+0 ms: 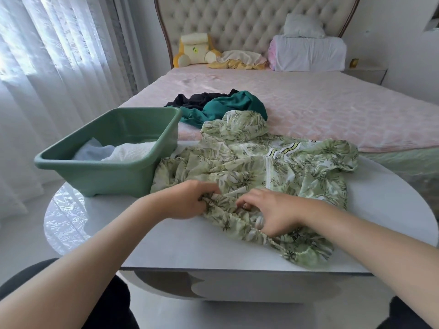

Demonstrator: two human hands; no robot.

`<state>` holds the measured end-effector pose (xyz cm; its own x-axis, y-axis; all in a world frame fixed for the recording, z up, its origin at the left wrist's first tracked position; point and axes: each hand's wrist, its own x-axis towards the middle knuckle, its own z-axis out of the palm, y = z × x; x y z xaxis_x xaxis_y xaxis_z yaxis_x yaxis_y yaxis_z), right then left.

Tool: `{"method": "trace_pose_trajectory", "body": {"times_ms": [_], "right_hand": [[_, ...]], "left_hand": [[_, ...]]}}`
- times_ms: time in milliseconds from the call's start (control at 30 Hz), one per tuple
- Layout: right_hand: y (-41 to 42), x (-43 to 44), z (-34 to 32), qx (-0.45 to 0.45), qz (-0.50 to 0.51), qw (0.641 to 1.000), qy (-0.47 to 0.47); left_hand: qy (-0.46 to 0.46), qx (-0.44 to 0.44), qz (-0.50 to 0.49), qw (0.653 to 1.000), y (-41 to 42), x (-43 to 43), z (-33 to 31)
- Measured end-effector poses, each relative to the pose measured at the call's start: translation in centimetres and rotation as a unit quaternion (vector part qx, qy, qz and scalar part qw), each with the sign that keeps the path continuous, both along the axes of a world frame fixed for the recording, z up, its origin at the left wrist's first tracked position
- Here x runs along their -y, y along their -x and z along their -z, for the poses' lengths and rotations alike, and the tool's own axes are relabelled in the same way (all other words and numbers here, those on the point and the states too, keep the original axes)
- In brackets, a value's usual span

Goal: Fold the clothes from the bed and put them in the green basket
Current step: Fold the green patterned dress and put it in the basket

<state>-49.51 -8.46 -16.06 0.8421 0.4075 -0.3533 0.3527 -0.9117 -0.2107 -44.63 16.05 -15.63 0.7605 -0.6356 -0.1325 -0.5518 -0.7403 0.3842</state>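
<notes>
Head view: a leaf-print green garment (261,167) lies spread across the white tabletop (392,210), its far edge reaching toward the bed (332,103). It appears laid flat there to give a firm surface for folding. The left hand (190,201) is closed on a bunch of the elastic hem at the near edge. The right hand (270,211) sits just right of it, fingers curled into the same gathered hem. The two are close together, probably to straighten the edge before the first fold. The green basket (95,172) stands on the left of the tabletop, touching or just beside the garment, so a finished piece needs only a short carry. It already holds pale folded cloth (126,149). On the bed beyond, a teal garment (228,105) and a black garment (197,99) lie heaped, not yet folded. The task looks partway done.
</notes>
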Motion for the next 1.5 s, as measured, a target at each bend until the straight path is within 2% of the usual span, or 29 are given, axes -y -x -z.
{"method": "trace_pose_trajectory", "body": {"times_ms": [100,167,233,267,333,433,500,567,633,700,767,833,900,967,1067,1167,1267,1333,1433,1500], "right_hand": [[0.3,-0.1,0.1,0.033,0.007,0.999,0.021],[0.4,-0.4,0.3,0.062,0.020,0.998,0.013],[0.4,-0.8,0.3,0.098,0.029,0.995,-0.007],[0.4,-1.1,0.1,0.115,0.035,0.992,-0.029],[0.2,-1.4,-0.4,0.138,0.038,0.986,-0.090],[0.3,-1.6,-0.9,0.105,0.027,0.983,-0.149],[0.7,-1.6,-1.0,0.056,0.023,0.988,-0.145],[0.8,-1.5,-1.0,0.019,0.020,0.993,-0.112],[0.9,-1.3,-1.1,-0.026,0.013,0.996,-0.081],[1.0,-0.9,-1.4,-0.055,0.012,0.996,-0.074],[1.1,-0.6,-1.8,-0.067,0.013,0.995,-0.077],[1.1,-0.4,-1.9,-0.058,0.022,0.995,-0.082],[1.0,-0.2,-1.7,-0.012,0.034,0.996,-0.077],[0.8,0.1,-1.7,0.032,0.046,0.997,-0.052],[0.8,1.1,-1.5,0.067,0.038,0.996,0.046],[1.4,2.7,-1.1,0.049,0.035,0.990,0.127],[2.5,3.9,-0.9,0.054,0.042,0.991,0.116],[3.0,4.5,-1.0,0.108,0.054,0.988,0.098],[3.7,5.4,-1.2,0.189,0.043,0.980,0.045],[3.9,6.1,-1.4,0.208,0.023,0.978,0.010]], "left_hand": [[0.074,-0.161,-0.040,0.983,0.9,-0.1,-1.2],[0.122,-0.199,-0.063,0.970,1.5,0.1,-1.5],[0.074,-0.138,-0.078,0.985,1.9,0.3,-1.5],[0.016,-0.059,-0.060,0.996,1.8,0.3,-1.2],[-0.062,0.076,-0.025,0.995,1.5,0.0,-0.8],[-0.013,0.071,-0.007,0.997,1.4,-0.9,-1.6],[0.007,0.042,0.000,0.999,1.9,-1.1,-2.3],[-0.081,-0.018,0.008,0.996,2.3,-1.2,-2.6],[-0.241,-0.135,0.026,0.961,2.7,-1.2,-2.4],[-0.308,-0.210,0.022,0.928,2.8,-1.3,-2.2],[-0.264,-0.211,0.009,0.941,2.6,-1.1,-2.5],[-0.186,-0.150,0.005,0.971,2.4,0.0,-3.1],[-0.114,-0.074,0.000,0.991,2.3,1.7,-2.9],[-0.063,-0.057,0.011,0.996,2.8,3.9,-2.1],[-0.032,-0.029,0.042,0.998,3.8,6.9,-0.7],[-0.024,0.014,0.052,0.998,3.6,8.4,0.1],[0.003,-0.034,0.028,0.999,3.3,9.0,-0.5],[0.011,-0.064,0.007,0.998,3.5,9.3,-1.3],[0.010,-0.054,0.009,0.998,3.7,9.6,-1.4],[0.038,-0.059,0.010,0.997,3.6,9.7,-0.8]]}}
